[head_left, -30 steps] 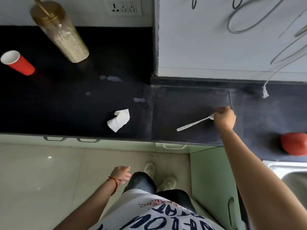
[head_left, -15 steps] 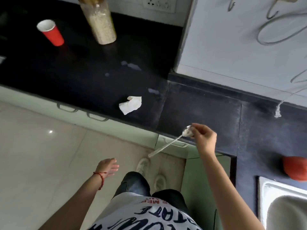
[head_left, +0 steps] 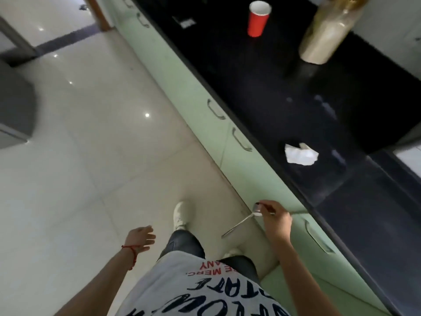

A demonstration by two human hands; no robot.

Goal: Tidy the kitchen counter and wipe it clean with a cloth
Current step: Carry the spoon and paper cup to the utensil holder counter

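Note:
My right hand (head_left: 276,221) pinches a metal spoon (head_left: 239,223) by its bowl end, the handle pointing down and left over the floor, in front of the green cabinets. My left hand (head_left: 140,238) hangs loose and empty over the floor tiles, a red thread on its wrist. On the black counter (head_left: 273,87) lies a crumpled white tissue (head_left: 300,154) near the front edge. Farther along stand a red paper cup (head_left: 258,19) and a tall jar of grain (head_left: 328,35). Pale smears (head_left: 325,106) mark the counter between jar and tissue.
Pale green cabinet fronts (head_left: 205,92) with metal handles run under the counter. Glossy light floor tiles (head_left: 79,133) spread to the left. A grey unit (head_left: 13,106) stands at the far left. A small dark object (head_left: 185,22) lies on the counter beyond the cup.
My right hand lifted the spoon off the counter and carried it down past the edge. The view swung left, so the sink and the red object left the frame.

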